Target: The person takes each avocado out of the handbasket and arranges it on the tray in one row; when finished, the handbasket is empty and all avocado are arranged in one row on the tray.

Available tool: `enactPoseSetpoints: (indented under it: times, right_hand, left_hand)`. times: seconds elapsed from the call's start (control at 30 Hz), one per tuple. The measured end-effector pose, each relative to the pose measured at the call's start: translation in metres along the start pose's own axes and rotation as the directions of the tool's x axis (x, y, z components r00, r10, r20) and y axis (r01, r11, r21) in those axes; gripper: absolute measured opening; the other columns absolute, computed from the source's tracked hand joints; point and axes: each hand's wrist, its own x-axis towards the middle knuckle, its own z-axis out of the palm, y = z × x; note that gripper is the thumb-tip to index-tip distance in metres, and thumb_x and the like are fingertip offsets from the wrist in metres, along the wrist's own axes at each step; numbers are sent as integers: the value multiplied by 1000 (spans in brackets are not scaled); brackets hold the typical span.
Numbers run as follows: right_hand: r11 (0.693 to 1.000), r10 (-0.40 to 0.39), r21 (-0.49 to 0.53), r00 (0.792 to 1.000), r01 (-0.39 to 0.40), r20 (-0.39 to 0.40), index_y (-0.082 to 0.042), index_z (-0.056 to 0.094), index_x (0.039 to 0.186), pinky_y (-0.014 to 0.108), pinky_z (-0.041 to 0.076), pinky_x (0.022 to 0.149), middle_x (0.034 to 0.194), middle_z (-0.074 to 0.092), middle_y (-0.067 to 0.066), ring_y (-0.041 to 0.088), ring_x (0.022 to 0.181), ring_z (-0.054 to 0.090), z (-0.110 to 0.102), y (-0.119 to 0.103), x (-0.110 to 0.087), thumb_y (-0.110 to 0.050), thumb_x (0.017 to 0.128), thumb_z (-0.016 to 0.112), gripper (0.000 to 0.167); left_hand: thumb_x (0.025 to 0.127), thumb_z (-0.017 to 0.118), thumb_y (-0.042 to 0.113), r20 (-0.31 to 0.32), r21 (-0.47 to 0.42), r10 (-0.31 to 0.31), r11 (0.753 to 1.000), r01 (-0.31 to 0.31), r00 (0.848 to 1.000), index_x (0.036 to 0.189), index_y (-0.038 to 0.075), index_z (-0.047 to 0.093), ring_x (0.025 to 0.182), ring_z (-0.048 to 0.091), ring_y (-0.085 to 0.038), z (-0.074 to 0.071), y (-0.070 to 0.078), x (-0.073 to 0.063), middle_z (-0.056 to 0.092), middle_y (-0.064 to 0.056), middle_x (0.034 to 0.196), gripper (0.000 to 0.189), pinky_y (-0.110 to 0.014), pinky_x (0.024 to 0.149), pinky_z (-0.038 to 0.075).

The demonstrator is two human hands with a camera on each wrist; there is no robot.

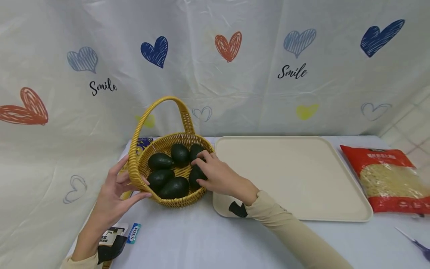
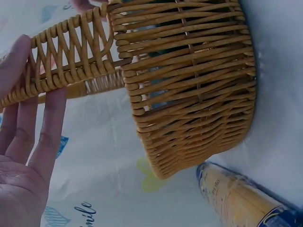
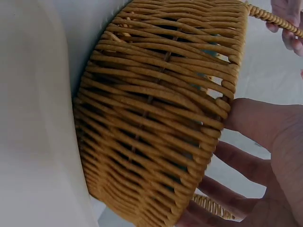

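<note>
Avocado (image 1: 194, 178) beneath right hand (image 1: 218, 175)

Left hand (image 2: 26, 175) grips woven handle (image 2: 66, 52) of wicker basket (image 2: 189, 94), thumb on one side, fingers on the other. Basket wall fills upper middle, gaps between strands, something dark green behind them. Bit of the other hand (image 2: 84, 4) at top edge, mostly cut off. Clear packet (image 2: 236, 194) with blue ends, yellowish contents, near basket, lower right. White tablecloth (image 2: 279, 104) on right; pale backdrop (image 2: 104, 137) with yellow heart (image 2: 149, 177) and "Smile" lettering (image 2: 85, 215)
</note>
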Motion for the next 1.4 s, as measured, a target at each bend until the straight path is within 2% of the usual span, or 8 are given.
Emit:
enactPoseSetpoints:
  times: [0.2,0.33,0.47,0.73,0.87,1.0,1.2,1.4]
  right_hand:
    - [995,-51,84,998,49,23,1,58,138,43,57,96,144,44,23,36,127,51,8,-1,11,-8,96,77,47]
    - [993,-53,112,998,49,37,0,55,141,42,54,102,139,47,21,34,125,54,12,2,17,-7,95,79,53]
    - [995,6,101,996,-14,84,-2,52,146,41,55,99,133,51,19,32,117,58,11,2,22,-11,93,82,61]
    - [995,62,57,974,-76,217,-11,51,150,37,58,87,127,53,15,26,96,63,9,-5,33,-15,89,87,71]
    - [995,30,93,990,-43,140,-14,53,147,38,57,88,127,53,13,26,104,61,6,-1,31,-13,85,88,71]
    - [987,-1,161,1000,6,-26,-14,54,147,40,58,88,129,52,13,27,107,59,-11,2,23,-11,82,86,72]
    - [965,46,263,975,14,-220,-13,54,148,47,57,96,133,53,13,29,115,60,-53,6,-2,-12,82,87,74]
    - [934,179,351,943,-73,-282,-8,52,149,45,61,87,138,54,17,34,116,59,-59,33,-36,-9,82,88,75]
  left_hand:
    - [92,69,53,-77,147,20,989,-8,997,160,-2,28,108,65,10,7,7,-4,75,6,109,97,-15,79,59]
    - [90,70,52,-102,156,12,988,4,995,160,-2,29,102,66,9,12,11,-5,76,-3,109,97,-15,76,60]
    - [91,67,56,-96,202,4,979,15,995,161,-1,28,100,65,11,14,16,-4,76,-19,103,98,-14,76,59]
    - [97,66,54,-26,171,46,985,-40,999,161,-3,18,93,69,-4,13,15,-3,75,-7,97,98,-11,85,56]
    - [96,68,48,-8,122,72,990,-71,997,161,-4,14,93,69,-7,13,12,-1,72,-8,96,99,-11,87,55]
    - [96,69,47,5,71,63,995,-63,998,161,-4,11,93,69,-6,13,10,0,72,-7,95,101,-12,87,55]
    - [95,69,49,10,73,37,997,-38,999,161,-3,9,94,68,-4,12,12,0,72,-5,96,103,-11,89,54]
    - [95,65,53,25,142,44,989,-47,999,162,-1,9,93,68,-6,14,14,2,71,-5,97,103,-10,91,54]
